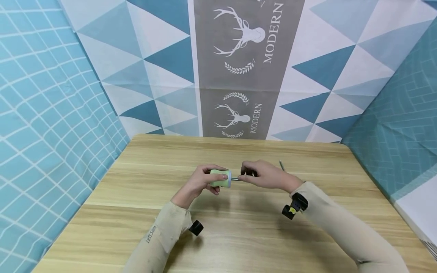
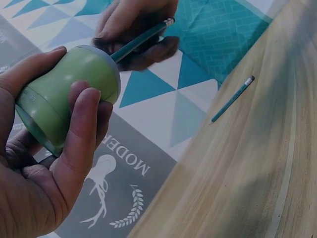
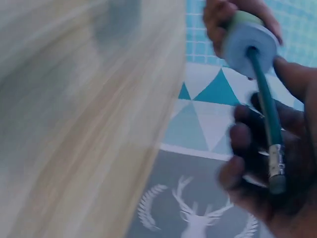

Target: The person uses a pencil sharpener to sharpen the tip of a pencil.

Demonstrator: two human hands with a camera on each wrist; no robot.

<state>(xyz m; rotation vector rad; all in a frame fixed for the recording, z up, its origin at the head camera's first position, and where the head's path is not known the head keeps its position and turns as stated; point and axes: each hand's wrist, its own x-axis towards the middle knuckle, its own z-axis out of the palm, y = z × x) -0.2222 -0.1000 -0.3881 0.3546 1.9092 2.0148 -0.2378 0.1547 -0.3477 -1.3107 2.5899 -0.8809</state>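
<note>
Wood-grain table here, and our left hand has fingers wrapped round a green sharpener, pencil poking out at 3 o'clock. Our right hand half-curls beside it, can't tell if gripping; second pencil lies at 2 o'clock.

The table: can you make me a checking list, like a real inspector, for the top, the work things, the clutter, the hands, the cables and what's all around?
Surface: wooden table, light with streaky grain.
Job's things: green sharpener held in the air; pencil stuck in its hole.
Clutter: second pencil lying on the table.
Hands: left hand grips the sharpener; right hand is at the pencil, grip unclear.
Cables: nothing seen.
Surroundings: back wall with triangles and deer; bluish side walls.
</note>
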